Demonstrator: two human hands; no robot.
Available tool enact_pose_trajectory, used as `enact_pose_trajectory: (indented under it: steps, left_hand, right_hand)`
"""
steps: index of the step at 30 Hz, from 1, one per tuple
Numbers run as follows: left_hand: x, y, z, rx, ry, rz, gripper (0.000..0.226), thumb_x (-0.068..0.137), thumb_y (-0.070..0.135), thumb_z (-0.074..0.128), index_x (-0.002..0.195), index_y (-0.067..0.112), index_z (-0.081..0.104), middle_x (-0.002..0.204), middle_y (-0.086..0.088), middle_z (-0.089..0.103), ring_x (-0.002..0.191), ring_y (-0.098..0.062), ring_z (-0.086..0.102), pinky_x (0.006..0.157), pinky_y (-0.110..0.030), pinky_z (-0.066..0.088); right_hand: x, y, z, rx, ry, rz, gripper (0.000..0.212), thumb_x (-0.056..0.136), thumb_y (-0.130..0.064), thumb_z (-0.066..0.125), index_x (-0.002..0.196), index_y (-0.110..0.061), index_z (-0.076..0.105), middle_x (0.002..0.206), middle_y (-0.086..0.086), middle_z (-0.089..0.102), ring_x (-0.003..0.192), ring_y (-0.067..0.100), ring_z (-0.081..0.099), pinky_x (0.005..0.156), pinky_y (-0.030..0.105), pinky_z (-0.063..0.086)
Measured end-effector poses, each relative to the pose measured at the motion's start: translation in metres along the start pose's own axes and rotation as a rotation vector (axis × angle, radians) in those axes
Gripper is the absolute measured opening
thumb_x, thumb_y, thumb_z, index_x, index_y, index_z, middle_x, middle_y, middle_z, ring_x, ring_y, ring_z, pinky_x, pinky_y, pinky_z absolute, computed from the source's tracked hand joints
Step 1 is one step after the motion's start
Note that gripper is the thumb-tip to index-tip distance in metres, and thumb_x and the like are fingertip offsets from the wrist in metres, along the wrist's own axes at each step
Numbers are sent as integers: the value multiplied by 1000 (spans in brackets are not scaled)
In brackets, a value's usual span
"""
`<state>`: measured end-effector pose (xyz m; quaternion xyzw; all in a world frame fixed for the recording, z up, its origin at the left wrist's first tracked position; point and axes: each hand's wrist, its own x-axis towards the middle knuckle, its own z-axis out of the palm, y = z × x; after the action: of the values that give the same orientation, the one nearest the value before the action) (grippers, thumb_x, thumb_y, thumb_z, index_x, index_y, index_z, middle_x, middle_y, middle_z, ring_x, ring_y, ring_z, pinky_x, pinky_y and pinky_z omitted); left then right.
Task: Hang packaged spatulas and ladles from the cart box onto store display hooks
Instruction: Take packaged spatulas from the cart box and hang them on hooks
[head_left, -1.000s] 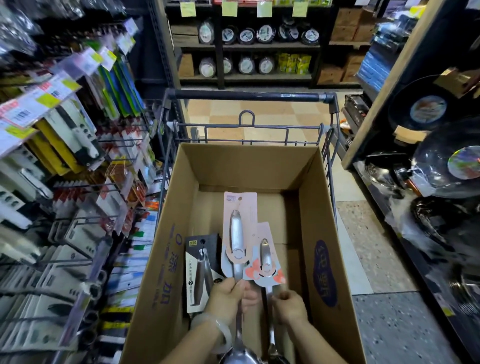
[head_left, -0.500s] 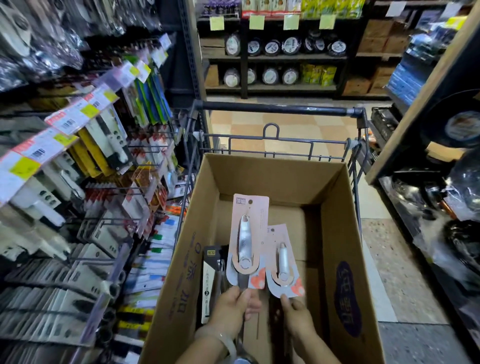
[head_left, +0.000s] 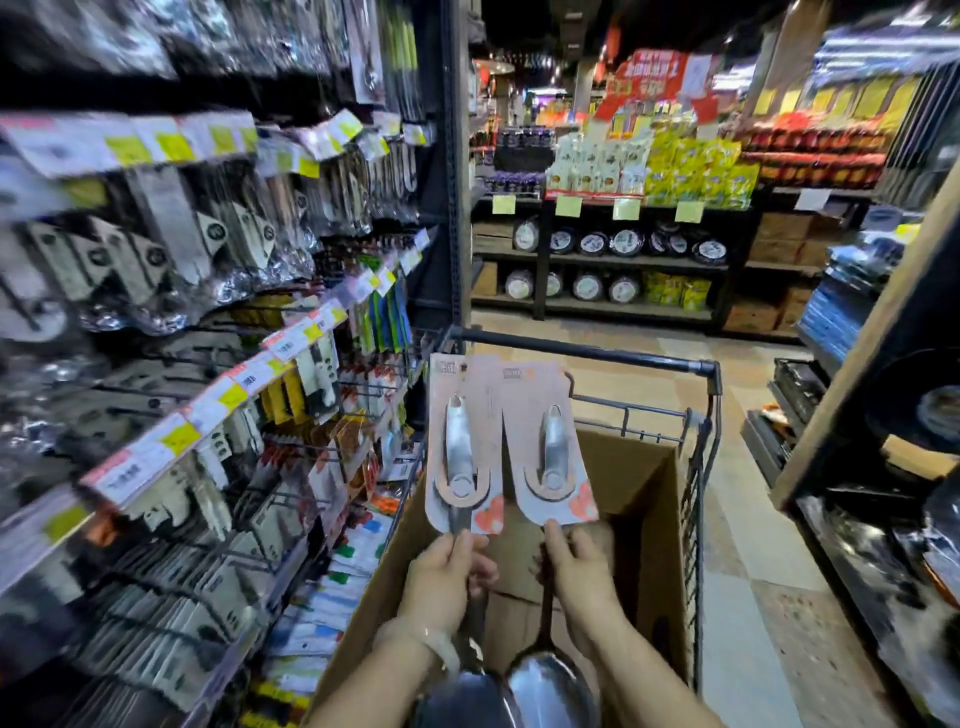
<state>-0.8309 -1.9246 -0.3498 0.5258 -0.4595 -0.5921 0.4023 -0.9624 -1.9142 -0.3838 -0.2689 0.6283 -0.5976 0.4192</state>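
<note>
Head view: left hand (head_left: 447, 574) grips one carded ladle (head_left: 464, 457), right hand (head_left: 574, 564) pinches another (head_left: 551, 447) (cards side by side, upright), both raised above the cart box (head_left: 649, 499), display hooks (head_left: 291, 499) to the left

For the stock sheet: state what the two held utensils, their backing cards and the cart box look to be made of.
Utensils, one in the left hand, one in the right hand: likely polished steel, going by the mirror-like bowl and bright handles.
Backing cards: matte pinkish card, apparently paperboard.
Cart box: brown corrugated cardboard, dull and creased.
</note>
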Motion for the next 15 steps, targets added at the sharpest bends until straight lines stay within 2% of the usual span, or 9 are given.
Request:
enact_pose_trajectory:
  steps: [2,5,7,10,13,15]
  left_hand:
    - [-17,24,-7,-46,71,69,27,97,17,39,85,7,60,64,-4,62,56,-11,57,54,-21,42]
    - [-52,52,-23,-113,177,159,27,97,20,41,84,10,61,81,-4,64,62,-12,59,58,-23,42]
    - [-79,63,-37,-136,250,207,27,97,21,41,87,9,63,80,-6,65,59,-12,59,60,-25,43]
    - [-124,75,-61,-179,354,265,27,97,20,42,89,8,65,67,0,67,50,-4,60,50,-18,44]
    - [-175,79,-89,-192,455,306,27,96,20,43,86,12,66,77,0,68,57,-3,64,59,-23,46]
    - [-207,79,-110,-208,529,326,27,96,21,44,90,10,67,78,-5,71,69,-15,65,69,-33,50]
  right_hand:
    - [-10,-28,4,-1,-57,-82,22,95,-19,50,74,-12,50,66,5,52,62,17,49,60,27,45]
    - [-37,-64,11,-7,-176,-196,16,95,-24,51,81,-17,55,78,5,57,74,19,52,77,39,45]
    - [-62,-81,18,16,-270,-256,16,94,-25,51,82,-16,56,73,4,58,68,15,53,72,35,46]
    - [-107,-96,35,39,-414,-316,22,94,-26,52,78,-11,54,57,-5,56,51,3,51,54,19,45]
    - [-153,-97,57,9,-548,-347,32,94,-29,50,79,-2,52,66,4,50,60,10,49,60,25,41]
    - [-182,-94,72,6,-623,-354,33,94,-30,49,76,-3,48,69,7,46,65,16,47,65,30,37]
